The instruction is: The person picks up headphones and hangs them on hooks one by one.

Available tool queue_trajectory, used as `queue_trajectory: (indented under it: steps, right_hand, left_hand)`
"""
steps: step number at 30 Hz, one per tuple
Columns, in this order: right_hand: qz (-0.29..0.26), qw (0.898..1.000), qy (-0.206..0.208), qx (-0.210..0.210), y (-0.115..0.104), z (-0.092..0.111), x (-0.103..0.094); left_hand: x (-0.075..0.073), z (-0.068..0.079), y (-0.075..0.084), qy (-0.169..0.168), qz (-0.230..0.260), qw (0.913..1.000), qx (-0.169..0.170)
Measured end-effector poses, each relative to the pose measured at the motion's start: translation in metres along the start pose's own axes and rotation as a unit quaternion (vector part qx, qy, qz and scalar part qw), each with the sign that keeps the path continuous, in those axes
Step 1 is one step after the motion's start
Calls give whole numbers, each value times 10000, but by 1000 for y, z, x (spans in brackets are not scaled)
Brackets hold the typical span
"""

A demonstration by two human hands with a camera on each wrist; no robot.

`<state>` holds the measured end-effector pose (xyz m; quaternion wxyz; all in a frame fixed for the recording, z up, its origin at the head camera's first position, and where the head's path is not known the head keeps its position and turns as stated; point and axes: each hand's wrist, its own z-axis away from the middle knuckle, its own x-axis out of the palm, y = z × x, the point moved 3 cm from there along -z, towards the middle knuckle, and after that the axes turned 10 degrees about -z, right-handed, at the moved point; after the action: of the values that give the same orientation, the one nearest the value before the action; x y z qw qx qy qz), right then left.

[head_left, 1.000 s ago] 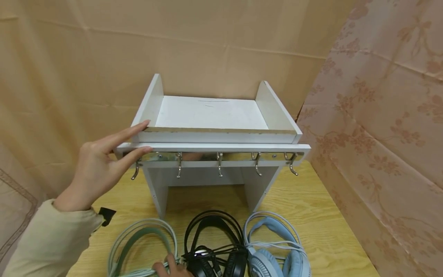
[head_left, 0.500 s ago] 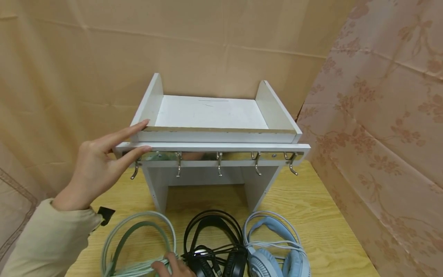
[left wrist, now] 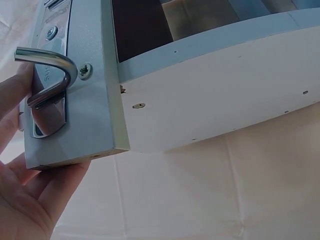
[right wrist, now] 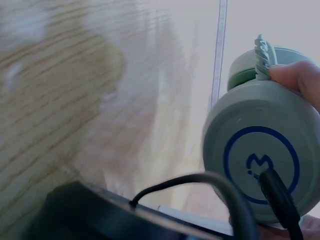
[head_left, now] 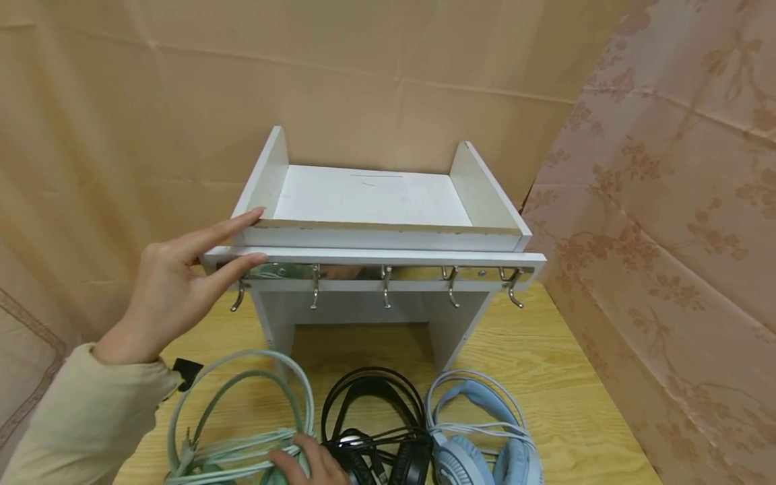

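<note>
Warm, soft light spreads fairly evenly here, leaving a gentle shadow beneath the white rack (head_left: 382,240) on the wooden table (head_left: 582,397). Both wrist views, 2 in all, look cooler and hazier. Metal hook (left wrist: 49,56) highlights gleam at left; at right, pale glare washes the tabletop and a black shape (right wrist: 75,217) blurs in the foreground.

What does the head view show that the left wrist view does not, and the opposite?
Only the head view: the right hand on the green headphones, with black headphones and light blue headphones alongside. Only the left wrist view: lettering on the hook plate. Both: the left hand pinching the white rack, and a metal hook.
</note>
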<state>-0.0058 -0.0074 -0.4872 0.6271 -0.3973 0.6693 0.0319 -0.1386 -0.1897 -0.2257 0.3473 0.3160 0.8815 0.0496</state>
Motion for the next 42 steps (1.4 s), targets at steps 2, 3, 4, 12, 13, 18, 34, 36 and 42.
queue_trajectory:
  steps: [2,3,4,12,13,18,34,36,42]
  right_hand:
    - [-61,9999,0,-123,-6,-4,-19]
    - [-35,9998,66,-199,-8,-4,-27]
    - [4,9996,84,-278,-10,-5,-34]
    - [245,9959,285,-823,-8,-11,-47]
    - [331,9949,309,-900,-7,-12,-47]
    - [633,9912,339,-1108,-6,-13,-51]
    - [1259,9821,445,-1327,-7,-19,-67]
    - [1351,9809,435,-1332,-8,-20,-69]
    - [1385,9803,480,-1324,-9,-18,-73]
  left_hand:
    - [-1,0,0,-12,-49,10000,-17]
    - [-2,-1,1,-13,-70,10000,-17]
    - [-2,-1,1,-20,-87,10000,-13]
    - [-2,-1,2,-103,11,9999,-69]
    - [-2,-1,1,-94,21,9999,-74]
    - [-3,0,0,-104,43,9999,-115]
    - [-5,-1,3,-554,-22,9957,-737]
    - [-5,-1,3,-576,-38,9955,-747]
    - [-6,-1,4,-781,56,9929,-892]
